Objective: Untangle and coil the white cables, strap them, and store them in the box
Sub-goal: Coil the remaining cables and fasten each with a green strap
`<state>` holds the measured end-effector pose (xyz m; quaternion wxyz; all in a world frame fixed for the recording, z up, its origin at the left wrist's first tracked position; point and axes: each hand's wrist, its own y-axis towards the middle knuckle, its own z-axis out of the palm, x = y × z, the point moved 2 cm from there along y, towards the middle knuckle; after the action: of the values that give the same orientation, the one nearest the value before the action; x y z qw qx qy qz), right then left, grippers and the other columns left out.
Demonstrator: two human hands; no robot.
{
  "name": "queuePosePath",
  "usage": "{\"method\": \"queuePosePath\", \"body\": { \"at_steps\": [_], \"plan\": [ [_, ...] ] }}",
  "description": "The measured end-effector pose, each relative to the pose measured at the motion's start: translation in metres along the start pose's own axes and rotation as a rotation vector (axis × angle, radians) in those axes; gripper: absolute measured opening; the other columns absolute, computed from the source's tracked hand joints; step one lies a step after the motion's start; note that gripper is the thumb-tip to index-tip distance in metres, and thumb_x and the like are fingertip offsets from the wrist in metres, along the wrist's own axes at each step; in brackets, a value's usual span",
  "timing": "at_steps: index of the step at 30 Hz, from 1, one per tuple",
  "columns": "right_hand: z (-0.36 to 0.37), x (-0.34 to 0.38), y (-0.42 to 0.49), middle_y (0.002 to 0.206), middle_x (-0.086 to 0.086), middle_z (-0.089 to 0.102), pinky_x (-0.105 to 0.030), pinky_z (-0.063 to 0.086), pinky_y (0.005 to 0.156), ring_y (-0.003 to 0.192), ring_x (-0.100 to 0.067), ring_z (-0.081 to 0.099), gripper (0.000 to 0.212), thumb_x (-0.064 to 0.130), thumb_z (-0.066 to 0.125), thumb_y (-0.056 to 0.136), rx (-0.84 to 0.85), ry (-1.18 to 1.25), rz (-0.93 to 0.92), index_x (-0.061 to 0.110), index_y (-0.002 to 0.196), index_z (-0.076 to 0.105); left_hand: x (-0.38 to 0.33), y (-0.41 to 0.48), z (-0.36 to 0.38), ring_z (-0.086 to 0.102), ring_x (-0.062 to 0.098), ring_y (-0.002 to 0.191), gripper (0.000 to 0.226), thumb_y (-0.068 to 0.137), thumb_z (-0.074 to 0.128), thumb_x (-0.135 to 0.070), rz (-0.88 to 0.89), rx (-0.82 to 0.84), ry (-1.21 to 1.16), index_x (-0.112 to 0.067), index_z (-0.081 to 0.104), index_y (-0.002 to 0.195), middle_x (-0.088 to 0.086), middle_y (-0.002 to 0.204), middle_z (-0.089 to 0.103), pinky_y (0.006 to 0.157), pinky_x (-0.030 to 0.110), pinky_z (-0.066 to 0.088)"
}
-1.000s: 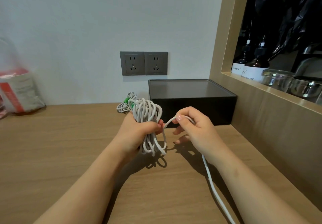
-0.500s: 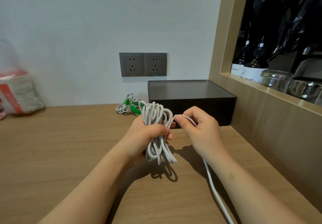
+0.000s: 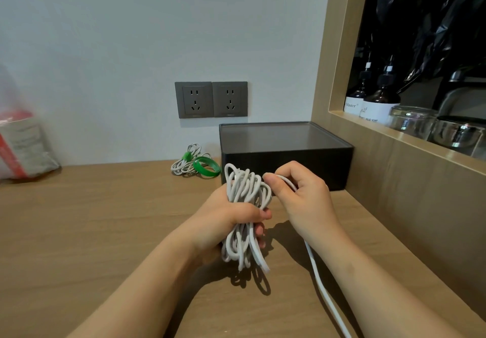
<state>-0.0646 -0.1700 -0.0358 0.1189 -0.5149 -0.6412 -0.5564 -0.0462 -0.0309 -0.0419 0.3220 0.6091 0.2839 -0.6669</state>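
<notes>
— Above the desk (image 3: 92, 219), what's held?
— The left hand (image 3: 226, 216) is clamped round the coil (image 3: 247, 201), just before the closed box (image 3: 286, 148). The right hand (image 3: 302, 201) pinches the cable's tail (image 3: 323, 290), which runs off the bottom edge.
— Room to move?
— Bare desk lies leftward; a wooden wall (image 3: 410, 206) closes the right.
— Anything unclear?
— A strapped coil (image 3: 184, 162) with a green strap (image 3: 206, 166) sits by the box; the bag (image 3: 21, 145) at far left is blurred and cut off.

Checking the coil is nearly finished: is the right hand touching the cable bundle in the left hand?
Touching. The head view shows the right hand pressing the loose cable strand against the top of the bundle that the left hand grips.
</notes>
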Motion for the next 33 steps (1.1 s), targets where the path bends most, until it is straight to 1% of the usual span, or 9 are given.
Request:
{"method": "queuePosePath", "body": {
  "at_steps": [5, 7, 10, 14, 17, 20, 23, 29, 33],
  "plan": [
    [0.004, -0.003, 0.002, 0.060, 0.004, 0.053, -0.014, 0.042, 0.047, 0.050, -0.004, 0.050, 0.016, 0.028, 0.052, 0.092, 0.086, 0.020, 0.153, 0.019, 0.080, 0.058, 0.002, 0.007, -0.005, 0.056, 0.015, 0.046, 0.013, 0.082, 0.061, 0.003, 0.030, -0.238, 0.056, -0.007, 0.053, 0.083, 0.006, 0.058, 0.056, 0.048, 0.027, 0.048],
    [0.004, -0.005, 0.000, 0.057, 0.001, 0.051, -0.019, 0.040, 0.041, 0.041, -0.006, 0.044, 0.013, 0.024, 0.051, 0.094, 0.204, 0.303, 0.359, 0.015, 0.092, 0.060, 0.001, 0.010, -0.011, 0.055, 0.015, 0.044, 0.011, 0.082, 0.062, 0.002, 0.073, -0.367, 0.011, -0.006, 0.054, 0.083, 0.006, 0.057, 0.055, 0.046, 0.026, 0.047],
    [0.003, -0.004, -0.003, 0.058, -0.001, 0.048, -0.015, 0.032, 0.035, 0.037, -0.006, 0.036, 0.019, 0.017, 0.052, 0.093, 0.393, 0.762, 0.648, 0.011, 0.108, 0.060, 0.002, 0.011, -0.030, 0.055, 0.015, 0.041, 0.013, 0.082, 0.063, 0.002, 0.120, -0.622, -0.164, -0.004, 0.055, 0.090, 0.007, 0.059, 0.055, 0.042, 0.026, 0.049],
    [0.003, -0.006, -0.004, 0.061, -0.002, 0.050, -0.014, 0.030, 0.036, 0.041, -0.005, 0.035, 0.021, 0.017, 0.054, 0.091, 0.553, 0.608, 0.731, 0.006, 0.107, 0.063, 0.002, 0.006, -0.057, 0.054, 0.013, 0.040, 0.011, 0.082, 0.063, 0.000, 0.174, -0.857, -0.319, -0.003, 0.054, 0.088, 0.007, 0.061, 0.055, 0.042, 0.026, 0.049],
    [-0.001, -0.010, -0.002, 0.061, -0.001, 0.050, -0.015, 0.030, 0.039, 0.043, -0.006, 0.037, 0.016, 0.015, 0.055, 0.091, 0.473, 0.386, 0.706, 0.007, 0.096, 0.068, 0.003, 0.002, -0.075, 0.054, 0.011, 0.037, 0.011, 0.083, 0.064, 0.000, 0.188, -0.974, -0.428, -0.003, 0.054, 0.087, 0.004, 0.057, 0.057, 0.042, 0.025, 0.050],
    [-0.004, -0.016, 0.003, 0.067, 0.003, 0.052, -0.016, 0.032, 0.045, 0.051, -0.004, 0.041, 0.017, 0.020, 0.051, 0.094, 0.248, 0.165, 0.528, 0.018, 0.098, 0.067, 0.006, 0.002, -0.072, 0.055, 0.016, 0.042, 0.009, 0.082, 0.064, 0.000, 0.113, -0.894, -0.403, -0.003, 0.055, 0.083, 0.006, 0.057, 0.057, 0.042, 0.026, 0.049],
    [0.001, -0.021, 0.005, 0.074, 0.014, 0.050, -0.014, 0.032, 0.054, 0.064, -0.002, 0.044, 0.025, 0.022, 0.045, 0.097, 0.117, 0.045, 0.363, 0.023, 0.117, 0.060, 0.009, 0.007, -0.054, 0.055, 0.018, 0.042, 0.012, 0.081, 0.063, 0.003, 0.052, -0.755, -0.353, -0.002, 0.055, 0.089, 0.007, 0.054, 0.058, 0.044, 0.027, 0.051],
    [0.008, -0.017, 0.003, 0.073, 0.010, 0.051, -0.010, 0.040, 0.052, 0.065, -0.004, 0.048, 0.037, 0.022, 0.036, 0.100, 0.141, 0.026, 0.260, 0.033, 0.135, 0.043, 0.016, 0.012, -0.033, 0.056, 0.023, 0.048, 0.015, 0.080, 0.064, 0.002, -0.077, -0.580, -0.313, -0.005, 0.055, 0.091, 0.008, 0.054, 0.058, 0.058, 0.037, 0.053],
    [0.016, -0.012, -0.003, 0.087, 0.023, 0.050, -0.013, 0.039, 0.077, 0.083, 0.004, 0.047, 0.036, 0.026, 0.038, 0.099, 0.252, -0.086, 0.113, 0.037, 0.132, 0.046, 0.016, 0.012, -0.032, 0.058, 0.024, 0.053, 0.015, 0.081, 0.065, -0.001, -0.065, -0.578, -0.349, -0.004, 0.058, 0.094, 0.011, 0.063, 0.060, 0.060, 0.038, 0.054]
  ]
}}
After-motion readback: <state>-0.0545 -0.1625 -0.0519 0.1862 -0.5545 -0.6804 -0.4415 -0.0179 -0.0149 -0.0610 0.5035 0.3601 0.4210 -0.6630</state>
